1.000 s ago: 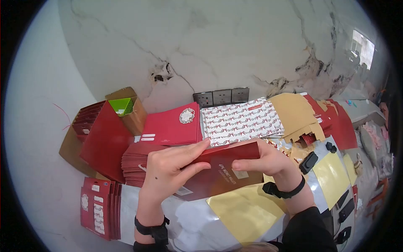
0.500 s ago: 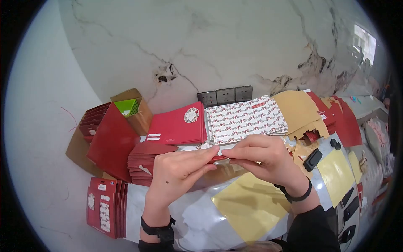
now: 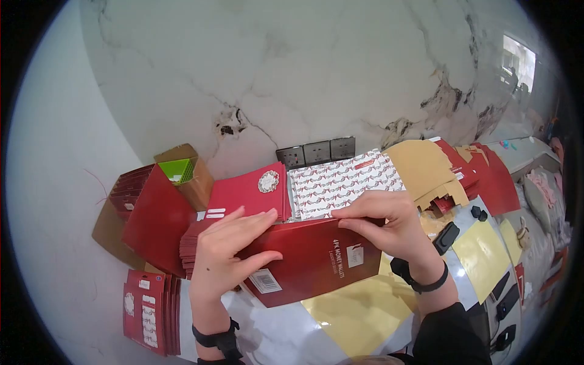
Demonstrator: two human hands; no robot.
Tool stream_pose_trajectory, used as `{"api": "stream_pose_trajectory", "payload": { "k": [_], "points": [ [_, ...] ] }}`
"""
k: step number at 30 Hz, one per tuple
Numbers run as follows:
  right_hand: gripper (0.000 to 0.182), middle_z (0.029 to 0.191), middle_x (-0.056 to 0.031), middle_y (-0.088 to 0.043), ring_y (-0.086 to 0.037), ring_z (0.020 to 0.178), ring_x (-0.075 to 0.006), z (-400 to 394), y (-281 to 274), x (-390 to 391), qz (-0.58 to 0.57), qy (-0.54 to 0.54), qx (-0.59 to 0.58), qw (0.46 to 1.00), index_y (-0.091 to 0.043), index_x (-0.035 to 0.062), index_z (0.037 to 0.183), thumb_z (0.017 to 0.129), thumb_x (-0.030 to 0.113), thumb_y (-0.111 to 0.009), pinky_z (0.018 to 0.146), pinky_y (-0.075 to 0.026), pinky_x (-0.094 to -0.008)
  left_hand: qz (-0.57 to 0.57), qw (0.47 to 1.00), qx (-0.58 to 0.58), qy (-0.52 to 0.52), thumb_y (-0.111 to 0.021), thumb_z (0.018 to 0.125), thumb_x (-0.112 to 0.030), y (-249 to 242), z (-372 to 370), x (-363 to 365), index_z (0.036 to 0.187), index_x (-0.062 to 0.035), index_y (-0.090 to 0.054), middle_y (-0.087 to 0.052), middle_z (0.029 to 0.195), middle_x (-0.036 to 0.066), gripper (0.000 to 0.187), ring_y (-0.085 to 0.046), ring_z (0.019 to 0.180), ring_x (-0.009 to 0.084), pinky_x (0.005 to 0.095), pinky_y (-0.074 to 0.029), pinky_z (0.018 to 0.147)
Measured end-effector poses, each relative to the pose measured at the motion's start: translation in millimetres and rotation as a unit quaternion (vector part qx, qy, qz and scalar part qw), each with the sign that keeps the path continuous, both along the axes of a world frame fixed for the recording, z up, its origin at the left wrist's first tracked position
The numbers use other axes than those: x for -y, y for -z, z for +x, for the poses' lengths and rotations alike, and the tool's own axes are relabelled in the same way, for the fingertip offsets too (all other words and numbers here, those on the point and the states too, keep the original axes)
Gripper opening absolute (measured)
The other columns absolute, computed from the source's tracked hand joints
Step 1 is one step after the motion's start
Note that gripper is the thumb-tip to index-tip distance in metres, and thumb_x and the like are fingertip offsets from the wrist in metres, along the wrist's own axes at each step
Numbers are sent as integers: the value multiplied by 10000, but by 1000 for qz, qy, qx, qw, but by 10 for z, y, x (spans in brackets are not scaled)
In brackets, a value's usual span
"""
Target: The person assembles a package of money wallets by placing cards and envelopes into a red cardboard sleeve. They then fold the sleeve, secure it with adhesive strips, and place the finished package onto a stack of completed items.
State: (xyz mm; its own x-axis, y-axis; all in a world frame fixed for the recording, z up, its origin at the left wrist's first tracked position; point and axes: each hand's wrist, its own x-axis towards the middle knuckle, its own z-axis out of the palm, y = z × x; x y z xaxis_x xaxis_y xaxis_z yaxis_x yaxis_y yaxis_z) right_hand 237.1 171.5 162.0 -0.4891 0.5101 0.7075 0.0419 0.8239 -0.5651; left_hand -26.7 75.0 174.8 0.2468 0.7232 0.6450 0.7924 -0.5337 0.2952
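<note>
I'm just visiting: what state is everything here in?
Red packet: held, barcode side showing.
Right hand: pinching the packet's top edge.
Left hand: loosely open at the packet's other end.
Red stack: lying flat.
Patterned stack: flat, partly hidden.
Yellow sheets: flat.
Leftmost brown box: open-topped.
Wall sockets: nothing visibly plugged in.

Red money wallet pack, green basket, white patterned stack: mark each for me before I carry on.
Red money wallet pack (image 3: 309, 261), head view: middle of the printed panel.
Green basket (image 3: 187, 172), head view: side wall.
White patterned stack (image 3: 342, 185), head view: top sheet.
</note>
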Motion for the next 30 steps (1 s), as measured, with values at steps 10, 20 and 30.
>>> {"api": "stream_pose_trajectory", "payload": {
  "k": [10, 20, 30],
  "points": [
    [94, 726, -85, -684, -628, 603, -169, 9, 12, -75, 0, 18, 17, 1000, -748, 17, 909, 819, 44, -739, 546, -461, -268, -46, 995, 81, 20, -823, 712, -100, 262, -23, -192, 1048, -27, -748, -752, 946, 124, 352, -739, 878, 224, 459, -505, 1008],
    [156, 813, -47, -685, -665, 699, -232, 26, -80, 79, 184, 108, 139, 967, -745, 80, 910, 764, 127, -769, 604, -516, -325, -195, 975, 110, 8, -807, 766, -106, 211, 78, -88, 1061, -30, -743, -741, 870, 143, 311, -703, 685, 192, 310, -554, 706],
    [174, 741, -59, -654, -626, 660, -170, 273, -157, 3, 6, 52, 124, 991, -761, 37, 946, 774, 5, -767, 569, -461, -277, -170, 977, 124, 45, -777, 797, -80, 169, -217, -28, 1093, -25, -742, -718, 731, 98, 303, -623, 607, 88, 239, -485, 579]
  ]
}}
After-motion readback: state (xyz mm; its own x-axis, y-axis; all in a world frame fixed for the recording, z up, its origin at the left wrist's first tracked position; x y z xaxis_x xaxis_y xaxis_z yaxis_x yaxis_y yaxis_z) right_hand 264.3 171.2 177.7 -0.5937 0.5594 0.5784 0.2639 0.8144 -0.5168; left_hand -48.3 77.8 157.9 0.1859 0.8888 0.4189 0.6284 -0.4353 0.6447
